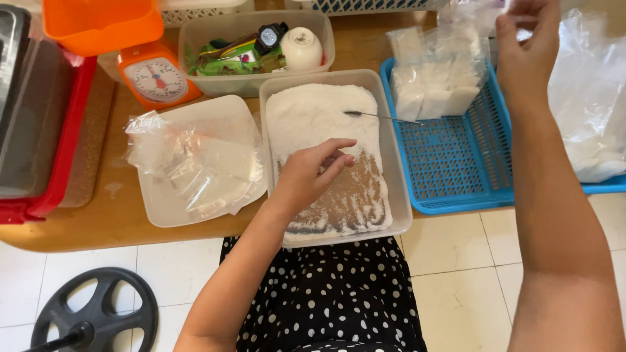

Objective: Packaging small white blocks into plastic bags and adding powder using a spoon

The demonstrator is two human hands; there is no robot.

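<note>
Bright, even daylight; soft shadows under the hand [306,176]; mild glare on plastic bags [587,85]; sharp throughout.

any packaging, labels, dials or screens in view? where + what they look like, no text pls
Filled packets: small clear bags of white powder, stacked at the blue basket's back.
Empty bags: clear, flat, piled on a lid left of the powder tray.
Green wrappers: in the clear tub behind the tray.
Scale: orange, round white dial, red needle, back left.
Watch: black, small face, in that tub.
Big clear bag: far right.
</note>
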